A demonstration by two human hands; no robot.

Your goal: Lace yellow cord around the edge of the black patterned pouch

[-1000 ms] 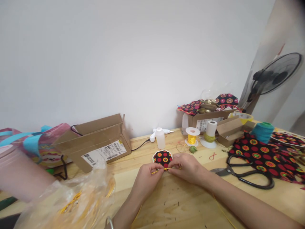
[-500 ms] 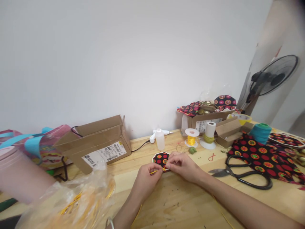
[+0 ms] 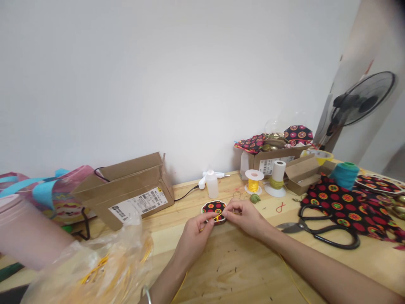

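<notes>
My left hand point(image 3: 194, 237) and my right hand point(image 3: 247, 218) meet over the wooden table point(image 3: 240, 270), both pinching a thin yellow cord point(image 3: 217, 217) between fingertips. Just behind the fingers lies a small black fabric patch with red and yellow dots point(image 3: 214, 207), flat on the table. The cord trails back under my right forearm toward the near edge.
An open cardboard box point(image 3: 126, 192) sits at left, a clear plastic bag with yellow cord point(image 3: 95, 266) in front of it. A glue bottle point(image 3: 212, 184), yellow spool point(image 3: 254, 181), white spool point(image 3: 277, 175), black scissors point(image 3: 322, 230), patterned fabric point(image 3: 344, 207), teal spool point(image 3: 345, 175) and a fan point(image 3: 360, 99) stand to the right.
My hands have drawn closer together and slightly farther from me over the patch, and the cord between them now shows as a short bent piece.
</notes>
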